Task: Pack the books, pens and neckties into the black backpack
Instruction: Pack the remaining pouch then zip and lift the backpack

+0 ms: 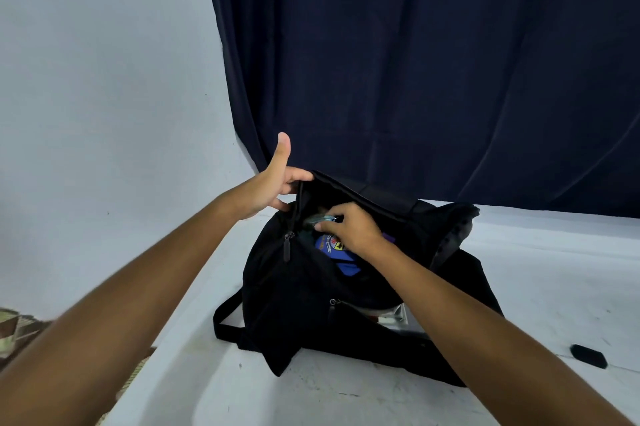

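The black backpack point(298, 297) stands on the white surface with its main compartment unzipped. My left hand point(273, 183) grips the upper rim of the opening at the left, thumb sticking up, and holds it apart. My right hand point(349, 228) reaches into the opening and pinches a small dark, greyish item point(320, 219) whose kind I cannot tell. Below my right hand a blue book point(341, 261) with a colourful emblem lies inside the bag. A purple edge point(389, 238) shows by my right wrist.
A small black oblong object point(588, 355) lies on the white surface point(554, 287) at the right. A silver-grey item point(394, 316) peeks from under the backpack's front. A dark blue curtain point(433, 62) hangs behind. Patterned fabric point(14, 325) shows at the left edge.
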A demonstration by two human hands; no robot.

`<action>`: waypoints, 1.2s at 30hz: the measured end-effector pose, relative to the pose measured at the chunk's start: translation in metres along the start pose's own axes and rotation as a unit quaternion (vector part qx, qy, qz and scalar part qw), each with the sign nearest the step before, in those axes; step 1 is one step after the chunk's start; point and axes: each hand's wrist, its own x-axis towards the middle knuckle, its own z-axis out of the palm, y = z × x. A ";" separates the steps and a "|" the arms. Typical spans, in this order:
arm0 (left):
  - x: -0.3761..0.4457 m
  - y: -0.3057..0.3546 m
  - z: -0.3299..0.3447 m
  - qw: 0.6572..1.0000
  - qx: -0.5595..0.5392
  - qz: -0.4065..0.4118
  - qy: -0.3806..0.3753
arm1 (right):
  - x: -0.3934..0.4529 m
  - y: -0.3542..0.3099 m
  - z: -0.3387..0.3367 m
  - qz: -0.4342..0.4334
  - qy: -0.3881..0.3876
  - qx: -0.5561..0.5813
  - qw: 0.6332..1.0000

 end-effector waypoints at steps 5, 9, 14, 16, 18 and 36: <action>-0.002 0.000 0.001 1.000 -0.017 -0.005 0.011 | -0.015 0.002 -0.003 -0.057 0.062 0.013 0.996; 0.001 -0.002 0.004 1.000 -0.015 -0.012 0.005 | -0.042 0.003 -0.005 -0.172 0.147 -0.138 0.964; 0.004 -0.001 0.009 1.000 -0.016 -0.013 -0.005 | -0.060 0.002 -0.013 -0.180 0.146 -0.055 0.971; 0.004 -0.001 0.010 1.000 -0.018 -0.012 -0.009 | -0.065 -0.004 -0.021 -0.102 0.115 0.100 0.983; 0.004 -0.002 0.010 1.000 -0.017 -0.012 -0.009 | -0.071 -0.007 -0.030 -0.041 0.088 0.216 0.972; 0.007 -0.011 0.023 0.998 -0.055 -0.011 -0.007 | -0.095 0.009 -0.051 -0.086 0.073 0.441 0.890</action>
